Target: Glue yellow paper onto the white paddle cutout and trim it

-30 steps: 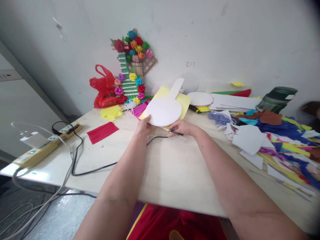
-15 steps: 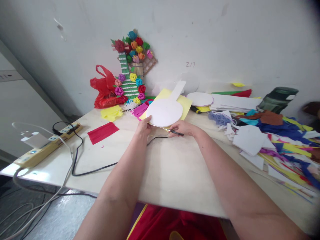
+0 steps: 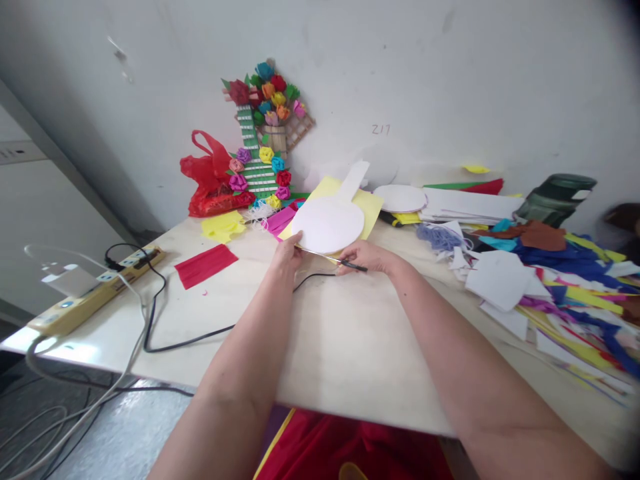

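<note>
A white paddle-shaped card (image 3: 327, 223) with a narrow handle lies over a sheet of yellow paper (image 3: 371, 208), which shows around it at the upper right and lower left. My left hand (image 3: 287, 252) is closed on their lower left edge, its thumb on top of the card. Closed around black-handled scissors (image 3: 354, 265), my right hand (image 3: 363, 256) is at the lower right edge. The thin silver blade points left along the card's lower rim, towards my left fingers. How far apart the blades are, I cannot tell.
A black cable (image 3: 190, 338) crosses the table from a power strip (image 3: 95, 287) on the left. Red crepe paper (image 3: 206, 265) and yellow scraps (image 3: 223, 227) lie left. Paper flowers (image 3: 260, 153) stand behind; white cutouts (image 3: 500, 280) and colourful scraps fill the right.
The card and yellow paper have shifted very slightly left and down. Both hands keep their grips in nearly the same place.
</note>
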`<state>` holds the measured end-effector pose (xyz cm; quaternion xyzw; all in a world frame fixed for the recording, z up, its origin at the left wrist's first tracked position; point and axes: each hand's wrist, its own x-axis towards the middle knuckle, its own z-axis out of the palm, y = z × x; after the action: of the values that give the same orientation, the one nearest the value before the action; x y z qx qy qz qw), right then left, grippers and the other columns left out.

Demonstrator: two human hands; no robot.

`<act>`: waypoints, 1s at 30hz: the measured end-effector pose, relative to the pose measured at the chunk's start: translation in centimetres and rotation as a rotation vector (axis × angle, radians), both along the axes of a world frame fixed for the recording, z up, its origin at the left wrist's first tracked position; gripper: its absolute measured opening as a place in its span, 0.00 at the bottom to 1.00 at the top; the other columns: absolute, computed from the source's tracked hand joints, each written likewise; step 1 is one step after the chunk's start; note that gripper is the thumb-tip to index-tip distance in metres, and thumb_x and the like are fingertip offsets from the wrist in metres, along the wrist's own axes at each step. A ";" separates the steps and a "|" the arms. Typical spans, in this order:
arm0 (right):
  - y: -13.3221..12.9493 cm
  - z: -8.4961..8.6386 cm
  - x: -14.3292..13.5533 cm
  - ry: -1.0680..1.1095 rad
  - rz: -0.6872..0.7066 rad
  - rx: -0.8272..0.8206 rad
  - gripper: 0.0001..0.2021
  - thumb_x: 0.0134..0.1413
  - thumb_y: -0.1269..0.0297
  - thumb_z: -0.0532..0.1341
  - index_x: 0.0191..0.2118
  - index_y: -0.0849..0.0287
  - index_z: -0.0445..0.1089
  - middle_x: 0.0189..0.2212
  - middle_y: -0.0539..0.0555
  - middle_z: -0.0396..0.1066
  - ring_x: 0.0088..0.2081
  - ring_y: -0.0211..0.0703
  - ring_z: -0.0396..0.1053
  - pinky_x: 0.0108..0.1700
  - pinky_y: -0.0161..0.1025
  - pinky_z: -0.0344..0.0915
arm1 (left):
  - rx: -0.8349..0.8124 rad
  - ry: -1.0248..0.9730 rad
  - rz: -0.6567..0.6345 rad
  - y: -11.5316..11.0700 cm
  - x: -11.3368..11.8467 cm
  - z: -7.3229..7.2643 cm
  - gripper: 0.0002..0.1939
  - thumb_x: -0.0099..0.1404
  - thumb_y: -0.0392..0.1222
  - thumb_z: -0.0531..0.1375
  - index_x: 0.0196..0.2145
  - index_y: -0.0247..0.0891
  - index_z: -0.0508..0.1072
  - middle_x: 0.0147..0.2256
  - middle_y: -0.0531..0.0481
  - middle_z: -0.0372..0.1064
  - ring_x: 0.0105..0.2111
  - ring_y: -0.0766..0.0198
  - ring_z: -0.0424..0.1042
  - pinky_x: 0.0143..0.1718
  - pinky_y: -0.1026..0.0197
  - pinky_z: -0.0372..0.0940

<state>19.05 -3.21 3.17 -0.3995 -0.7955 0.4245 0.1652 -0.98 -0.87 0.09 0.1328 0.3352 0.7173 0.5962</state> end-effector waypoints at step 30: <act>0.3 -0.1 0.4 -0.063 -0.013 -0.070 0.19 0.30 0.52 0.66 0.29 0.62 0.71 0.14 0.46 0.61 0.16 0.29 0.55 0.18 0.30 0.56 | -0.014 0.007 0.008 -0.2 0.0 0.2 0.15 0.52 0.24 0.58 0.37 0.34 0.68 0.30 0.47 0.72 0.30 0.63 0.72 0.34 0.62 0.69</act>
<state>19.46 -2.93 3.11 -0.4233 -0.7825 0.4383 0.1285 -0.99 -1.07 0.34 0.1297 0.3426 0.7170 0.5930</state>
